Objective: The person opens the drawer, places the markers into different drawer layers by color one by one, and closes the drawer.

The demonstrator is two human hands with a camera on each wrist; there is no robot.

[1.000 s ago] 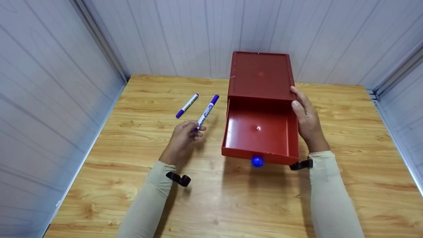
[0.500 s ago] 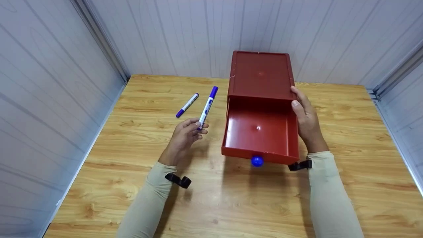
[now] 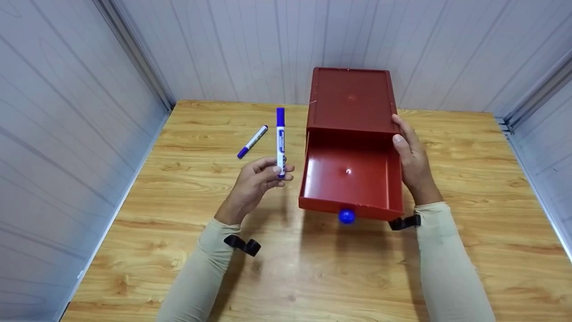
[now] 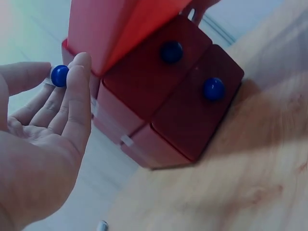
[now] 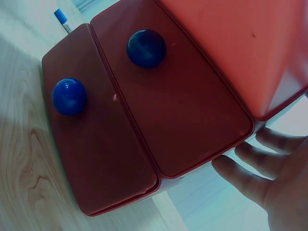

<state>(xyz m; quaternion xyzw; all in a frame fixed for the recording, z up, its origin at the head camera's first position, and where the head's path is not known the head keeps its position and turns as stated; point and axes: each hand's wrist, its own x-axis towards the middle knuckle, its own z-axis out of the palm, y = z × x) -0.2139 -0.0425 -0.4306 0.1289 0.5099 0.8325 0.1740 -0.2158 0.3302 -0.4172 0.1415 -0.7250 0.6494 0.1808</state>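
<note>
My left hand (image 3: 257,185) pinches a white marker with purple caps (image 3: 280,145) near its lower end, thumb on one side and fingers on the other. The marker stands nearly upright, left of the red drawer cabinet (image 3: 353,98). In the left wrist view the round blue end of the marker (image 4: 60,76) shows between thumb and fingers. The cabinet's top drawer (image 3: 348,179) is pulled out, with nothing seen inside. My right hand (image 3: 415,165) rests against the cabinet's right side, its fingers (image 5: 245,178) extended along that wall.
A second white and purple marker (image 3: 253,142) lies on the wooden table (image 3: 178,201), left of the cabinet. Two lower drawers (image 4: 159,67) are pushed in, each with a blue knob. The pulled-out drawer has a blue knob (image 3: 346,217) too. Pale walls stand around the table.
My left hand has lifted the marker and moved slightly right; the marker has turned from slanting to nearly upright. My right hand and the cabinet stay in place.
</note>
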